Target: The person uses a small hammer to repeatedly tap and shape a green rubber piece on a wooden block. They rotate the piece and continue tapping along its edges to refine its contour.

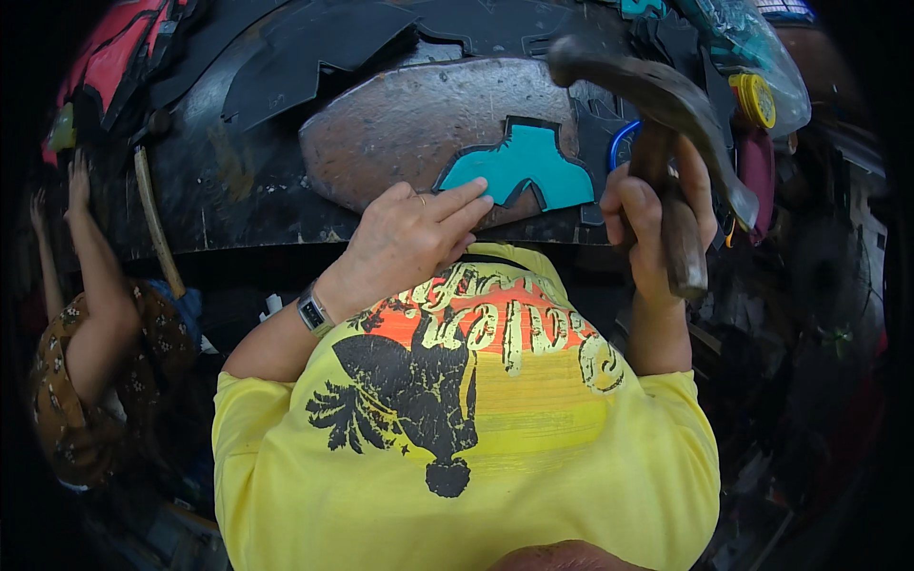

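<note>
- A teal piece (522, 169), cut to a stepped outline with a black border, lies flat on a worn grey slab (400, 133), near the slab's front edge.
- The left hand (409, 233) comes in from below and left of the piece; its index fingertip (476, 190) presses on the piece's lower left corner, the other fingers curled loosely beneath, nothing gripped.
- A watch (312, 312) sits on the left wrist.
- The right hand (652, 224) is just right of the piece, closed tight around the wooden handle of a hammer (666, 105).
- The hammer is raised; its dark metal head arches above and to the right of the piece, not touching it.
- The slab rests on a dark bench (219, 181) strewn with black cut-out sheets (305, 52).
- A blue ring (621, 143) shows behind the right hand, and a yellow round thing (755, 100) lies farther right beside a clear plastic bag (752, 43).
- A wooden stick (157, 224) leans at the bench's left front.
- The person's yellow shirt (466, 428) fills the lower middle.
- Another person in a patterned top (86, 381) is at far left, arm (90, 266) up against the bench.
</note>
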Available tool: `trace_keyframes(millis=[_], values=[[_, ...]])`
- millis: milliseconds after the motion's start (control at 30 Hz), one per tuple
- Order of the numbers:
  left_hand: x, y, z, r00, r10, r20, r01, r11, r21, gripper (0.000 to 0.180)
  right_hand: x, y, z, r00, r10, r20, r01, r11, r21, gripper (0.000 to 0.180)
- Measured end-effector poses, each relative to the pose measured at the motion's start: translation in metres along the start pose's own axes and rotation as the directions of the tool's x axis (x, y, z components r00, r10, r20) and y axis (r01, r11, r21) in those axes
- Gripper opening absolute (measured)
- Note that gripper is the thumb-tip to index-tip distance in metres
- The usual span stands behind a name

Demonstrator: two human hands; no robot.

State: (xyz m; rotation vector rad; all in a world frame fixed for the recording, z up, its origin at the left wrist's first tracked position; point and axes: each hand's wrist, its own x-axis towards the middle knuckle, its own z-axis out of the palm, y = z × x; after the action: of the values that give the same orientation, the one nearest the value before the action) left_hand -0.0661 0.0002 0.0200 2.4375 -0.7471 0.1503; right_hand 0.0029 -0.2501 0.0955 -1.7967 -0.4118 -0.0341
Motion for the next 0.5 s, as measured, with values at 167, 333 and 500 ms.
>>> trace_keyframes(millis=[167, 333, 500], values=[[0.015, 0.001, -0.002, 0.997, -0.053, 0.053, 0.051, 0.998, 0.028, 0.052, -0.008, 0.030, 0.000, 0.953, 0.114, 0.280, -0.028, 0.956, -0.292, 0.043], [0.036, 0.000, 0.008, 0.999, -0.048, 0.026, 0.048, 0.999, -0.025, 0.058, -0.014, 0.037, -0.011, 0.993, 0.019, 0.119, 0.008, 0.976, -0.219, 0.046], [0.047, 0.001, 0.022, 1.000, -0.016, -0.001, 0.016, 1.000, -0.025, 0.059, -0.003, 0.052, -0.005, 0.952, 0.231, 0.201, -0.152, 0.927, -0.342, 0.035]])
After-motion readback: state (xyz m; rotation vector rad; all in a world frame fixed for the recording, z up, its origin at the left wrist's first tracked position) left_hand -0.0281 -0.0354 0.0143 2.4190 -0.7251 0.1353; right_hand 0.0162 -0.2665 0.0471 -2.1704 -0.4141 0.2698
